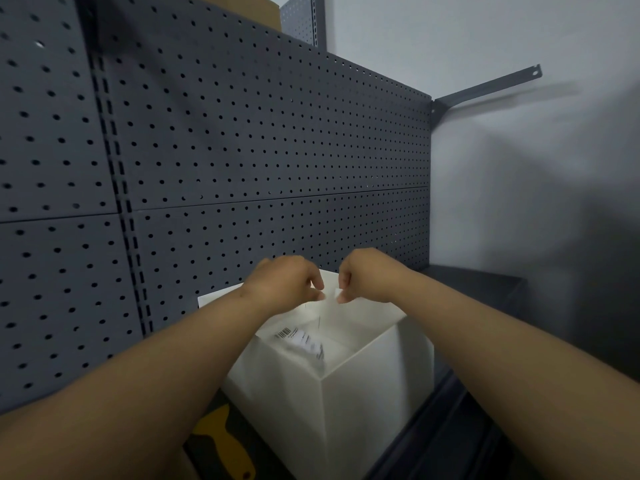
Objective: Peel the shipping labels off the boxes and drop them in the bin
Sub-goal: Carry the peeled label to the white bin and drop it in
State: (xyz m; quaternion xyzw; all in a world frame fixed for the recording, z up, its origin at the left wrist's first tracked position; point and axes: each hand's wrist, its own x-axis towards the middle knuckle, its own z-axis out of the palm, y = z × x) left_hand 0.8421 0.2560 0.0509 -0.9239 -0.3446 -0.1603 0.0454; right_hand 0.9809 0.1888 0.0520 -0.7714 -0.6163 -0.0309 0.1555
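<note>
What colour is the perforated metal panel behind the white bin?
The perforated metal panel is dark grey with round holes; head view.

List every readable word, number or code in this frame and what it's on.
Nothing can be read as text.
Shipping label inside the white bin: a barcode and several printed lines, all too blurred to read.
Pegboard: no markings visible.
Yellow object at bottom left: no print visible.
</note>
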